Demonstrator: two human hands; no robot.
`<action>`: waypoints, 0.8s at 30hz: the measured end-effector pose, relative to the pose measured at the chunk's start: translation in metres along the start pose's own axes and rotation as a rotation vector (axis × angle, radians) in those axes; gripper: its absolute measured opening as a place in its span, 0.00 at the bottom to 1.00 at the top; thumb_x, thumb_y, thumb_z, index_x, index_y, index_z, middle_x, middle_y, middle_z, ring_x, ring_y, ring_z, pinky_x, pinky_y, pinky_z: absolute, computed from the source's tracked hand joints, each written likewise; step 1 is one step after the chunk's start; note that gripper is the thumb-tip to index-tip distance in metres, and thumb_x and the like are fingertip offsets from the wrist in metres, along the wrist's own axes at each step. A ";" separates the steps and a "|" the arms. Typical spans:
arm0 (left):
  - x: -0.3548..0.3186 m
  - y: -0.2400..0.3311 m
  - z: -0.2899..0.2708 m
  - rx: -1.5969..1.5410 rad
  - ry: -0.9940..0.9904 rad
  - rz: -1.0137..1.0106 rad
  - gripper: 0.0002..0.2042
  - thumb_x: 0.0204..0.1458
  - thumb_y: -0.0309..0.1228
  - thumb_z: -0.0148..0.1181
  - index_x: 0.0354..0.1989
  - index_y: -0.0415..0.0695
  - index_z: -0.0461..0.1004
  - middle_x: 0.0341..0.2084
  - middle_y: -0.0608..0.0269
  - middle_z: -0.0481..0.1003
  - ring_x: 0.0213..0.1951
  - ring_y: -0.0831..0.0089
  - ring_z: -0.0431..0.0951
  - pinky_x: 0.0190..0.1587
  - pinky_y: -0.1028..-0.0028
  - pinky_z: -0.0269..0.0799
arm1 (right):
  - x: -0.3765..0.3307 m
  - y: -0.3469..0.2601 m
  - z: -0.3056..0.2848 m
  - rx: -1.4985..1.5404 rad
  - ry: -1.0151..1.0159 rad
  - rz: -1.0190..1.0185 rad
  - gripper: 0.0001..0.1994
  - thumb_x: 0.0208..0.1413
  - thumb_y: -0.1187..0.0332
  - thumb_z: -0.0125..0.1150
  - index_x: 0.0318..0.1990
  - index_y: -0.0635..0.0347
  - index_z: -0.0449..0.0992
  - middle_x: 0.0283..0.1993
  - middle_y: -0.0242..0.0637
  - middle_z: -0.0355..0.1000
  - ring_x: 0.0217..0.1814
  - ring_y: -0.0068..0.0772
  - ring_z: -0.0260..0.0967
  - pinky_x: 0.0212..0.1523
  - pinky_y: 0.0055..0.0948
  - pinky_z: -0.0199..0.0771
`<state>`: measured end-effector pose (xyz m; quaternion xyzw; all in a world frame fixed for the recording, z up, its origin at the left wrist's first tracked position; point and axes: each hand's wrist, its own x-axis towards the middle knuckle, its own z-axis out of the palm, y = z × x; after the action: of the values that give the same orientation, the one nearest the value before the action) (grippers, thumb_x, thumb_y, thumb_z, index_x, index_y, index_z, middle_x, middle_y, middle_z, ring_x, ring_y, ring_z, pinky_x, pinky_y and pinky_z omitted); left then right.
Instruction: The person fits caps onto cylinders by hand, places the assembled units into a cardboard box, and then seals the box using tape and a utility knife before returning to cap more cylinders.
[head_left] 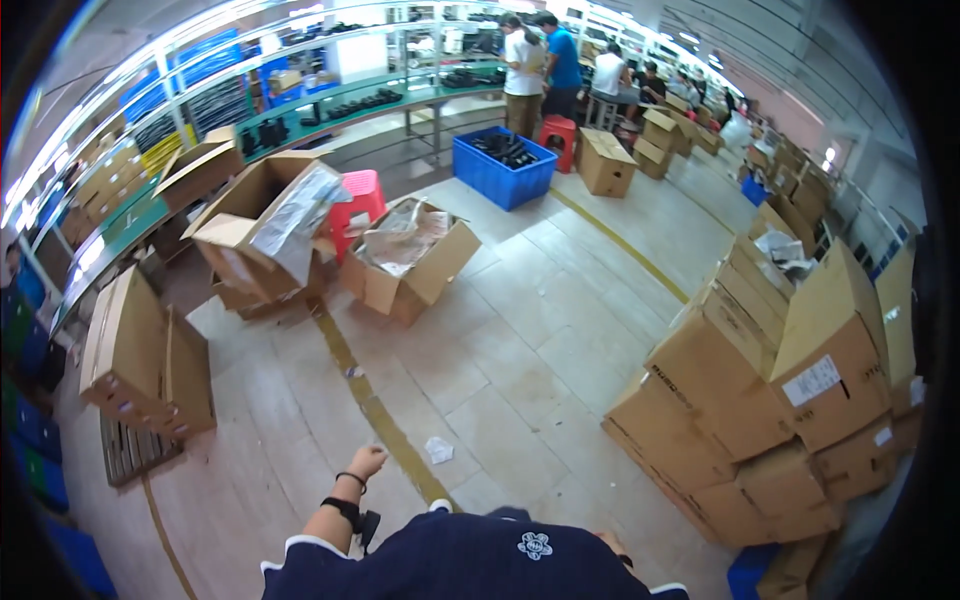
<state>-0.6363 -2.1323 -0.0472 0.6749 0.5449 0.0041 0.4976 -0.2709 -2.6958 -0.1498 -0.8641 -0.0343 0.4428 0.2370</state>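
Observation:
My left hand (368, 460) hangs in front of my body above the tiled floor, its fingers curled in and nothing seen in them. A dark band and a black strap circle that wrist and forearm. My right hand (611, 542) shows only in part beside my dark blue shirt (470, 560), and its fingers cannot be made out. Neither hand touches any object that I can see. A white scrap of paper (439, 450) lies on the floor close to my left hand, near a yellow floor line (385, 430).
Cardboard boxes (715, 340) are piled along the right. Open cartons (415, 265) and a red stool (357, 200) stand ahead left, by a green workbench (380, 105). Left, a carton stack (130, 345) rests on a pallet (130, 450). Beyond a blue crate (505, 165), several people (523, 70) are at the bench.

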 end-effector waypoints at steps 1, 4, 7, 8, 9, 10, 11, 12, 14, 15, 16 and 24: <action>0.033 0.040 0.006 0.089 -0.032 0.184 0.17 0.49 0.37 0.56 0.42 0.36 0.77 0.30 0.55 0.79 0.30 0.67 0.79 0.34 0.70 0.74 | 0.030 0.043 0.002 0.063 -0.005 0.068 0.11 0.52 0.67 0.59 0.41 0.62 0.79 0.27 0.37 0.77 0.29 0.29 0.75 0.31 0.30 0.74; 0.118 0.146 0.023 0.146 -0.097 0.379 0.19 0.47 0.38 0.56 0.41 0.36 0.77 0.34 0.42 0.78 0.40 0.49 0.78 0.45 0.65 0.74 | 0.065 0.100 -0.030 0.051 0.002 0.075 0.10 0.49 0.65 0.62 0.36 0.61 0.80 0.28 0.36 0.77 0.31 0.28 0.74 0.34 0.32 0.72; 0.210 0.269 0.047 0.364 -0.274 0.536 0.19 0.46 0.36 0.56 0.44 0.36 0.76 0.37 0.42 0.77 0.42 0.52 0.77 0.47 0.66 0.72 | 0.115 0.037 -0.031 0.008 0.012 0.156 0.12 0.49 0.62 0.60 0.34 0.61 0.80 0.31 0.40 0.77 0.34 0.34 0.74 0.36 0.37 0.72; 0.208 0.329 0.038 0.394 -0.324 0.635 0.19 0.46 0.33 0.55 0.45 0.36 0.75 0.37 0.43 0.77 0.43 0.54 0.78 0.48 0.67 0.72 | 0.148 -0.007 -0.044 -0.032 0.002 0.143 0.12 0.50 0.62 0.60 0.34 0.61 0.80 0.32 0.41 0.77 0.35 0.36 0.74 0.37 0.38 0.72; 0.203 0.387 0.033 0.244 -0.371 0.635 0.19 0.45 0.30 0.53 0.46 0.36 0.75 0.38 0.46 0.78 0.43 0.57 0.78 0.48 0.67 0.72 | 0.177 -0.051 -0.068 -0.081 0.022 0.115 0.12 0.50 0.61 0.59 0.34 0.62 0.80 0.33 0.43 0.77 0.36 0.38 0.74 0.37 0.38 0.73; 0.199 0.449 0.025 0.095 -0.411 0.635 0.20 0.44 0.27 0.51 0.47 0.36 0.74 0.40 0.48 0.78 0.44 0.60 0.77 0.49 0.67 0.71 | 0.206 -0.092 -0.091 -0.128 0.042 0.071 0.13 0.50 0.61 0.59 0.34 0.62 0.79 0.33 0.44 0.77 0.37 0.41 0.74 0.38 0.39 0.73; 0.194 0.503 0.015 -0.019 -0.466 0.728 0.22 0.42 0.22 0.49 0.50 0.36 0.72 0.42 0.53 0.77 0.47 0.64 0.76 0.51 0.68 0.69 | 0.235 -0.136 -0.117 -0.189 0.061 0.015 0.13 0.51 0.61 0.58 0.34 0.62 0.79 0.34 0.46 0.76 0.38 0.43 0.74 0.38 0.40 0.73; 0.185 0.554 0.000 -0.131 -0.519 0.817 0.25 0.41 0.18 0.47 0.53 0.35 0.70 0.45 0.57 0.76 0.49 0.68 0.74 0.54 0.69 0.67 | 0.267 -0.185 -0.143 -0.259 0.081 -0.053 0.14 0.51 0.60 0.58 0.34 0.63 0.79 0.35 0.48 0.76 0.39 0.45 0.74 0.39 0.41 0.73; 0.147 0.647 -0.040 -0.264 -0.602 0.876 0.30 0.38 0.16 0.45 0.57 0.38 0.67 0.49 0.59 0.73 0.55 0.70 0.70 0.60 0.68 0.59 | 0.316 -0.304 -0.206 -0.434 0.129 -0.232 0.15 0.52 0.59 0.57 0.34 0.63 0.79 0.36 0.51 0.76 0.41 0.50 0.74 0.39 0.43 0.73; 0.130 0.687 -0.057 -0.283 -0.613 0.906 0.33 0.36 0.15 0.45 0.59 0.39 0.66 0.51 0.59 0.72 0.56 0.70 0.69 0.62 0.67 0.56 | 0.333 -0.378 -0.228 -0.505 0.153 -0.344 0.15 0.52 0.59 0.56 0.34 0.64 0.78 0.37 0.53 0.76 0.42 0.52 0.74 0.40 0.44 0.73; 0.118 0.722 -0.070 -0.265 -0.574 1.012 0.33 0.36 0.15 0.46 0.59 0.39 0.66 0.50 0.58 0.72 0.56 0.69 0.69 0.61 0.67 0.57 | 0.356 -0.441 -0.254 -0.598 0.098 -0.369 0.16 0.53 0.58 0.55 0.37 0.63 0.78 0.40 0.53 0.75 0.44 0.52 0.74 0.43 0.44 0.74; 0.218 0.891 -0.055 -0.399 -0.240 1.487 0.30 0.35 0.18 0.47 0.55 0.36 0.67 0.48 0.52 0.69 0.50 0.60 0.71 0.55 0.65 0.60 | 0.506 -0.868 -0.307 -0.450 -0.056 -0.779 0.15 0.54 0.64 0.57 0.48 0.57 0.76 0.42 0.47 0.76 0.45 0.44 0.73 0.48 0.36 0.72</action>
<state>0.0736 -1.8554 0.4656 0.7565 -0.1194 0.3615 0.5318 0.4062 -1.9076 0.0048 -0.8044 -0.4589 0.3254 0.1909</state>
